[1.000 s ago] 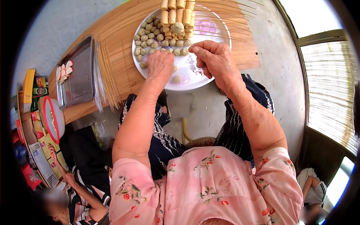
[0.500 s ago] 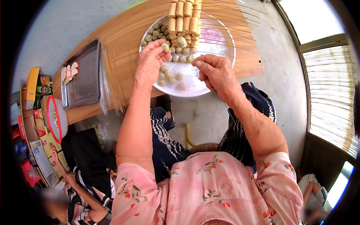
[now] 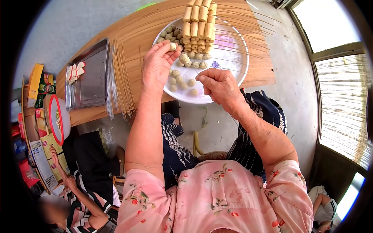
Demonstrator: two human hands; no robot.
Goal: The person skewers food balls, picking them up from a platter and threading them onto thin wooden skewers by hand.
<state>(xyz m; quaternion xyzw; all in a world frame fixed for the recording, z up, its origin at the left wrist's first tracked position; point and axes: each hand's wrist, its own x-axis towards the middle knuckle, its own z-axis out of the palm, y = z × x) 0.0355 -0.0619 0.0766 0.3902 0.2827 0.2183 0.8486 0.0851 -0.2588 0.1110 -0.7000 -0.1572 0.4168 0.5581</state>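
My left hand point(image 3: 156, 64) pinches a pale grey-green ball point(image 3: 172, 47), which looks like a meatball, between thumb and fingers over the left side of a white round plate point(image 3: 237, 73). In my right hand point(image 3: 220, 86), a thin skewer point(image 3: 195, 71) is gripped between thumb and forefinger, pointing up and left. At its far end sits a speckled meatball point(image 3: 184, 58), below the left hand's ball and apart from it. Loose meatballs point(image 3: 179, 79) lie on the plate under the hands, and darker ones point(image 3: 169, 32) are heaped at its far left.
Stacked skewers of tan rolls point(image 3: 197, 29) stand on the plate, their sticks reaching right. Left on the wooden table point(image 3: 132, 29) are bare skewers point(image 3: 125, 83) and a metal tray point(image 3: 91, 83) holding red-and-white pieces point(image 3: 75, 72). Another person point(image 3: 83, 194) sits at lower left.
My right hand has drawn the skewer and its meatball back toward me. The left hand keeps its ball, now farther from the skewer. The view has shifted slightly.
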